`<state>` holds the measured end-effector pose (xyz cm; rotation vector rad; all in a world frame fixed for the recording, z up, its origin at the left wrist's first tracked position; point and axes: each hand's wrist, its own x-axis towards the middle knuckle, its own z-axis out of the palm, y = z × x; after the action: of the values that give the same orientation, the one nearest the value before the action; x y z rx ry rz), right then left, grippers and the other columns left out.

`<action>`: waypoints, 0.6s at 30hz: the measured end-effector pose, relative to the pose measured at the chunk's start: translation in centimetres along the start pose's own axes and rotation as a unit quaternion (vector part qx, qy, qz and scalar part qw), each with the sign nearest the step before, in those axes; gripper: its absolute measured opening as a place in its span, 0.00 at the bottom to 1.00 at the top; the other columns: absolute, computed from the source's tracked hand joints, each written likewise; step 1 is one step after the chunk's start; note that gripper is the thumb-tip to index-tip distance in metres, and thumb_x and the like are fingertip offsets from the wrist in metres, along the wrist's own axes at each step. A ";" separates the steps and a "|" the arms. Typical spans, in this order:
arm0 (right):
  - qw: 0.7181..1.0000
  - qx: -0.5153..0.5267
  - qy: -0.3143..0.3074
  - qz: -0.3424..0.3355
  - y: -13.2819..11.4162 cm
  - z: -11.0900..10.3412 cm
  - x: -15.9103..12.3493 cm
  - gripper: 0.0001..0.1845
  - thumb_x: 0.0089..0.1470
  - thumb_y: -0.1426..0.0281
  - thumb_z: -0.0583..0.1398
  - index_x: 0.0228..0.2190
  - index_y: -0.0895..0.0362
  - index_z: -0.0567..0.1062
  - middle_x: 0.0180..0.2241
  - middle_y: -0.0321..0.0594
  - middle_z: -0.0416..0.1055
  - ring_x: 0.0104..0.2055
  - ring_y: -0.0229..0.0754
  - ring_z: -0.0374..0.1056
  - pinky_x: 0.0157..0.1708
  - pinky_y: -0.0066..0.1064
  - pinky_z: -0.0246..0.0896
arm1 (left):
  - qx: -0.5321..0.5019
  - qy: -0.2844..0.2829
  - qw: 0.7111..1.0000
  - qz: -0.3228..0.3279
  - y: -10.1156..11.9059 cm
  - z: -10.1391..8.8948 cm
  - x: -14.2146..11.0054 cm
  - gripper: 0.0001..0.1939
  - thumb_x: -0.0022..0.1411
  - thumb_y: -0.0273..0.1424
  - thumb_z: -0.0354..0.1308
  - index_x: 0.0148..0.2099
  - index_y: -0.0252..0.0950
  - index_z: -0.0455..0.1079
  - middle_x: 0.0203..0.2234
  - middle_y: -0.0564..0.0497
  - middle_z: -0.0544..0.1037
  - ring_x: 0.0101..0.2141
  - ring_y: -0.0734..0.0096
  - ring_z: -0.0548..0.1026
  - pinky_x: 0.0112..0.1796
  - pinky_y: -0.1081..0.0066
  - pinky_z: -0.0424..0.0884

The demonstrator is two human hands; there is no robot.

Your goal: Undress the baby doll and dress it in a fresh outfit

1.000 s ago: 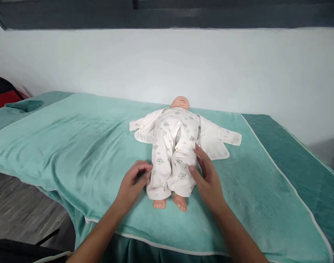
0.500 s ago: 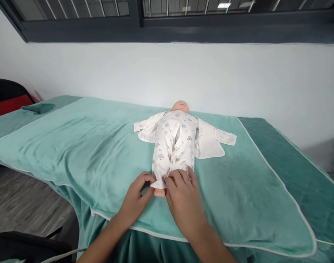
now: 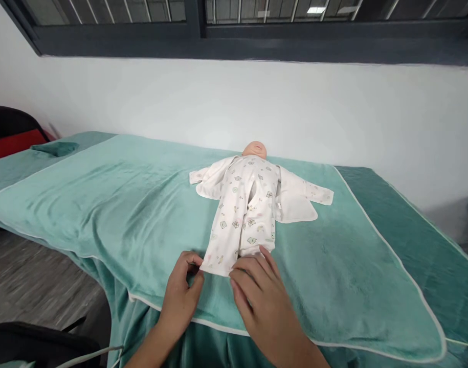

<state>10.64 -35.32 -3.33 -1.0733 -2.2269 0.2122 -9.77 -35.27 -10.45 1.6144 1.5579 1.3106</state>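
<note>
Left hand [image 3: 182, 291] has thumb and forefinger pinched on the left corner of the printed trousers [image 3: 226, 225], which lie face up over a baby doll [image 3: 254, 148], mid-blanket, head toward the wall. Trousers are white with small animal and leaf-like prints. Leg at picture left is longer, hem pulled flat and straight; a dark slit shows at the crotch; leg at picture right looks shorter, creased, its lower end partly behind the right hand [image 3: 264, 296]. That hand's fingers are bent at the hem's right corner; can't tell if they grip it. White jacket [image 3: 295, 199] fans out either side, sleeves spread. Edges: red-and-black chair [image 3: 13, 138] far left, grey floor [image 3: 38, 286] below it, then a wide rumpled stretch of teal blanket [image 3: 352, 276] out to the doll. White-piped front edge runs just below the hands. White wall [image 3: 141, 97] limits the far side, dark window frame above. Right of the doll, smooth broad blanket reaches its slanted piping, then a darker teal cover [image 3: 429, 225].
</note>
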 end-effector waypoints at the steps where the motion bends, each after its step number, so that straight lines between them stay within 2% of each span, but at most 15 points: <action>1: 1.000 0.013 0.016 0.006 0.6 0.0 -0.5 0.15 0.62 0.81 0.53 0.45 0.54 0.71 0.45 0.40 0.71 0.50 0.43 0.67 0.66 0.51 0.50 | 0.014 0.008 1.000 0.016 0.3 0.1 -0.1 0.10 0.66 0.22 0.52 0.47 0.40 0.66 0.41 0.52 0.71 0.42 0.70 0.71 0.44 0.69 0.69; 4: 0.992 0.022 0.101 0.071 2.4 0.2 -2.4 0.20 0.61 0.82 0.51 0.51 0.54 0.68 0.51 0.46 0.68 0.55 0.45 0.65 0.57 0.44 0.63 | 0.050 0.020 0.991 0.122 1.9 0.4 -0.3 0.16 0.66 0.20 0.50 0.52 0.40 0.66 0.49 0.48 0.70 0.51 0.66 0.70 0.53 0.63 0.67; 6: 0.981 0.003 0.139 0.133 3.5 0.6 -3.4 0.18 0.62 0.79 0.53 0.52 0.54 0.67 0.51 0.48 0.67 0.53 0.47 0.66 0.50 0.42 0.68 | 0.074 -0.003 0.976 0.202 3.3 0.6 -0.1 0.18 0.66 0.19 0.50 0.54 0.40 0.66 0.51 0.46 0.70 0.54 0.64 0.69 0.55 0.61 0.67; 9: 0.975 -0.038 0.124 0.181 4.5 1.6 -4.0 0.17 0.62 0.74 0.57 0.52 0.53 0.66 0.49 0.47 0.69 0.51 0.50 0.67 0.47 0.46 0.68 | 0.134 -0.055 0.948 0.284 5.1 1.6 0.8 0.19 0.65 0.19 0.51 0.56 0.37 0.66 0.51 0.44 0.72 0.57 0.60 0.67 0.57 0.56 0.66; 13: 0.974 -0.066 0.106 0.190 5.4 2.5 -3.0 0.14 0.62 0.70 0.59 0.50 0.53 0.68 0.47 0.46 0.71 0.47 0.52 0.68 0.44 0.46 0.66 | 0.242 -0.087 0.920 0.294 6.0 3.6 2.3 0.18 0.65 0.20 0.52 0.56 0.35 0.67 0.54 0.45 0.73 0.61 0.54 0.62 0.59 0.52 0.64; 18: 0.974 -0.041 0.141 0.174 6.5 2.4 -1.2 0.07 0.62 0.73 0.56 0.41 0.55 0.73 0.42 0.44 0.73 0.44 0.48 0.67 0.44 0.42 0.64 | 0.307 -0.055 0.909 0.279 5.9 5.1 3.4 0.12 0.66 0.21 0.53 0.50 0.34 0.70 0.53 0.44 0.74 0.61 0.50 0.63 0.58 0.49 0.64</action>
<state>13.89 -31.66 -8.40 -1.4420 -1.8000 0.1069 -3.17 -31.87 -6.31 2.6292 1.5904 0.9896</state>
